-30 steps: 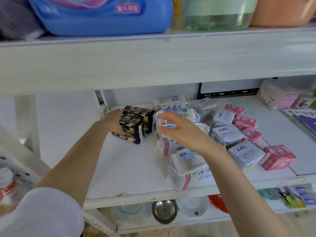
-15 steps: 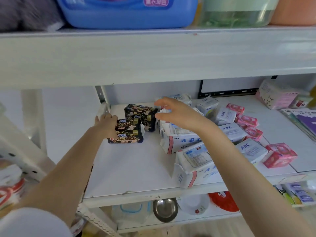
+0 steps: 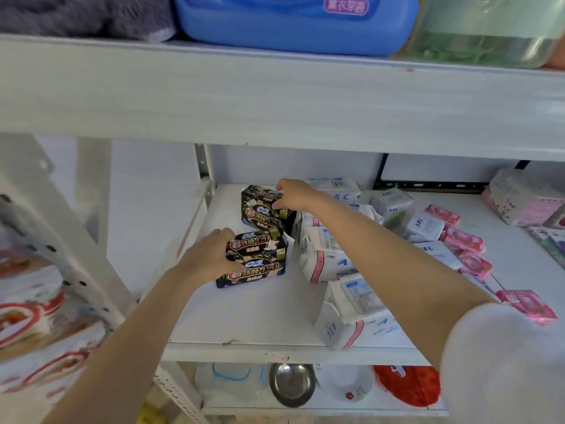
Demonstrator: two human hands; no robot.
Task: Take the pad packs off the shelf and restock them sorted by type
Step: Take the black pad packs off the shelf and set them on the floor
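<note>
The right hand (image 3: pixel 296 195) has left the white packs and crossed over to the rear black pack (image 3: pixel 261 209), while the left hand (image 3: pixel 211 255) has come forward onto the front black packs (image 3: pixel 256 261). The right fingers are curled over the rear pack's top right corner with the thumb underneath, pinching it. The left hand grips the left end of the front black packs, fingers bent over the top and thumb along the side. These are two flat packs, one stacked on the other. All the black packs sit at the left of the shelf (image 3: pixel 244 319), the rear one standing taller near the back wall and the pair just in front of it. Their glossy black wrappers carry gold and red lettering, a large "420" and pale flower prints. Just to their right lie white packs (image 3: pixel 324 258) with a pink stripe and blue letters, one reaching the front edge. Farther right are small white ABC packs (image 3: pixel 425 224) and small pink packs (image 3: pixel 464 240). A blue jug (image 3: pixel 293 22) stands on the shelf above.
</note>
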